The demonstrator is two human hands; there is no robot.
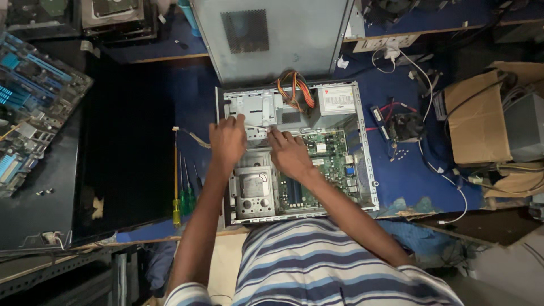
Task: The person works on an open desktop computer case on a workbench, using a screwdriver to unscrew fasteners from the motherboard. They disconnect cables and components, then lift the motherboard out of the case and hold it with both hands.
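An open desktop computer case [368,170] lies flat on a blue workbench, showing a green motherboard [328,153], a hard drive [253,190] and a power supply [335,102] with orange and yellow wires. My left hand [226,141] rests on the grey metal drive cage [249,110] at the case's upper left, fingers curled over a thin white part. My right hand [288,153] reaches in beside it, fingertips pinching the same white part near the cage. What exactly the fingers hold is too small to tell.
Several screwdrivers [182,190] lie left of the case. A grey side panel [272,37] leans behind it. A loose cooling fan [403,126] and cables lie at the right, by a cardboard box [476,122]. Another motherboard [31,90] sits far left.
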